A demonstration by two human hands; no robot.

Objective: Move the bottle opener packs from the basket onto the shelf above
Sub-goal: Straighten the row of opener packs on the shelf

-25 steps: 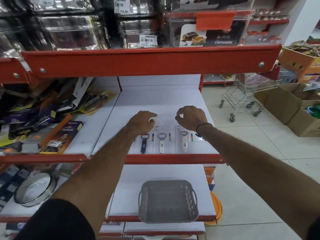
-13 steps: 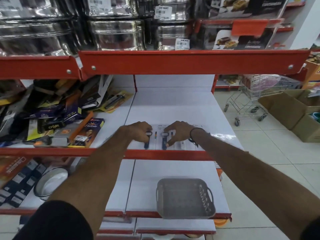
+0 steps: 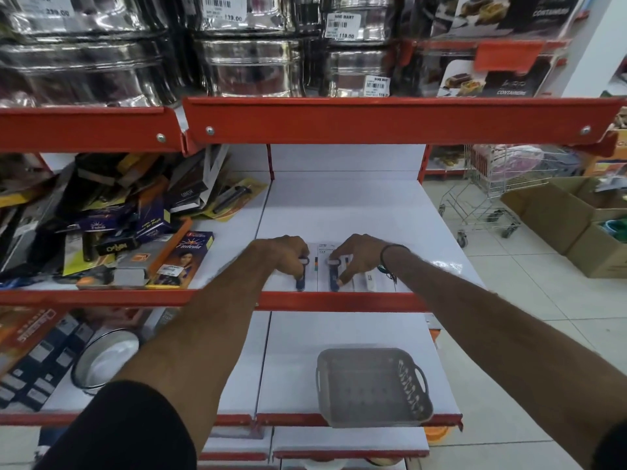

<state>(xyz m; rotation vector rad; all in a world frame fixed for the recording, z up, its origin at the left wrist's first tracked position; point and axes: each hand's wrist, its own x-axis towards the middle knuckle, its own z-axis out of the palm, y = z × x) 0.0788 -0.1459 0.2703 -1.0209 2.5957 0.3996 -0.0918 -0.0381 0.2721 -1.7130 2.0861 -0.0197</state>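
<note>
Both hands [image 3: 286, 254] on 3 opener packs [image 3: 368, 281], 1 basket [image 3: 373, 388]

Price stickers: "139.00" on steel tin [image 3: 244, 32], "119.00" on sticker [image 3: 343, 25]; "CONTAINERS" on box [image 3: 502, 81].

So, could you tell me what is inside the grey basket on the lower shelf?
The grey basket looks empty: its bare floor shows. Its near wall hides nothing obvious.

Head-worn view, forward-down, near shelf [image 3: 339, 212]
</note>
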